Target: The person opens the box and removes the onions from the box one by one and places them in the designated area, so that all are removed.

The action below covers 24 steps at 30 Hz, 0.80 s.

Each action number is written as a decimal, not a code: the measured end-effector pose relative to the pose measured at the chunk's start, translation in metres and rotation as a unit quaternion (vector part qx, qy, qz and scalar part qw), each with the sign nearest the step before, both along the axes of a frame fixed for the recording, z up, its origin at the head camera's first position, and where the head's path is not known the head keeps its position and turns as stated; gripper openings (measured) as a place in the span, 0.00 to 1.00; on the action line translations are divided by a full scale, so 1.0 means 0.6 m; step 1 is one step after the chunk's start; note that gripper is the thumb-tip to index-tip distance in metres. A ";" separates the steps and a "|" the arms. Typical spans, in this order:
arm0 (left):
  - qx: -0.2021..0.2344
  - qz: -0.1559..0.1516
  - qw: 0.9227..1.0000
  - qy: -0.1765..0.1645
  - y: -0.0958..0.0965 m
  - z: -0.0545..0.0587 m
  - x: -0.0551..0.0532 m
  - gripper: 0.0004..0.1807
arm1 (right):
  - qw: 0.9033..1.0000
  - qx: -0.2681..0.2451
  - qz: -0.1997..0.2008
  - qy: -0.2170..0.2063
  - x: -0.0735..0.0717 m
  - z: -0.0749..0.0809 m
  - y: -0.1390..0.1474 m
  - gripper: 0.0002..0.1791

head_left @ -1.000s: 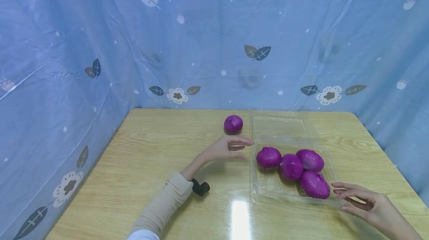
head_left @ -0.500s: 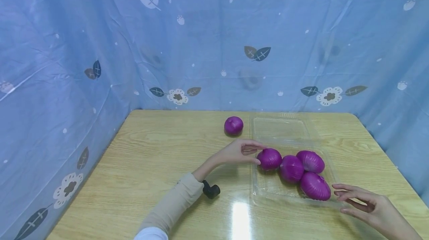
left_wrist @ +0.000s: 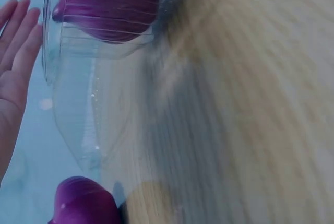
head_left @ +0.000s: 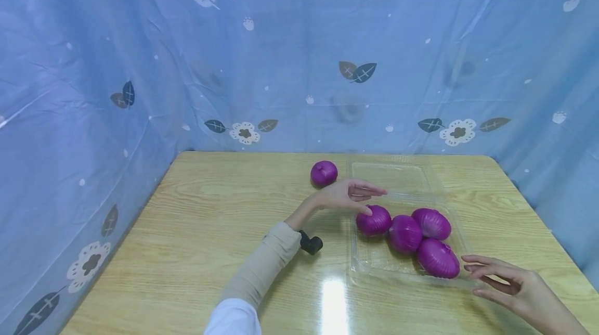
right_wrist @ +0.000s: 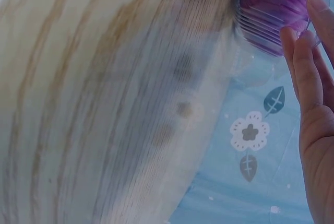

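Several purple onions lie inside a clear plastic clamshell box whose lid is folded back flat behind it. My left hand hovers at the box's left side, fingers extended over the back of the base, thumb overlapping the left onion in the head view. In the left wrist view, that hand has its fingers stretched out and holds nothing. My right hand stays by the front right corner, fingers loosely bent, fingertips close to the box wall near the front onion. Nothing is in its grasp.
Another purple onion sits on the wooden table near the back edge, left of the lid. A black wrist-camera mount sticks out below the left sleeve. Blue patterned curtains enclose the table at the back and sides.
My left hand has moved right to the left onion, then up and farther over the box's back part. My right hand and the onions have stayed in place.
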<state>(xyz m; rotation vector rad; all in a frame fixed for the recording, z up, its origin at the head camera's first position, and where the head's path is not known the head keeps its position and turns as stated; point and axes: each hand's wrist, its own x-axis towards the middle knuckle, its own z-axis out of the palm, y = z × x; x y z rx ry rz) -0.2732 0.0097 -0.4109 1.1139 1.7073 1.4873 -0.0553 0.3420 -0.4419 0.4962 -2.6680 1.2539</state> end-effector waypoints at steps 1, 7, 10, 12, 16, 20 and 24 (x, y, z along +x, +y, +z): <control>0.004 -0.001 1.000 -0.007 0.003 0.001 -0.002 0.30 | 1.000 0.000 0.001 -0.004 0.000 0.000 0.000 0.16; 0.011 -0.014 1.000 -0.020 0.017 0.001 -0.009 0.31 | 1.000 -0.005 0.013 -0.001 0.000 0.002 -0.001 0.17; 0.003 -0.020 1.000 -0.009 0.020 0.000 -0.009 0.31 | 1.000 -0.005 0.015 0.007 0.000 0.001 -0.001 0.17; -0.001 -0.025 1.000 -0.005 0.022 0.000 -0.009 0.31 | 1.000 -0.010 0.020 0.014 0.000 0.000 0.000 0.18; -0.001 -0.038 0.999 -0.005 0.025 0.000 -0.010 0.30 | 0.999 -0.019 0.031 0.025 0.000 -0.002 0.000 0.19; -0.006 -0.046 0.999 0.017 0.029 -0.002 -0.013 0.26 | 0.998 -0.032 0.045 0.033 0.000 -0.002 0.001 0.20; -0.014 -0.057 0.997 0.042 0.031 0.002 -0.016 0.20 | 0.997 -0.037 0.056 0.039 -0.002 -0.002 0.002 0.21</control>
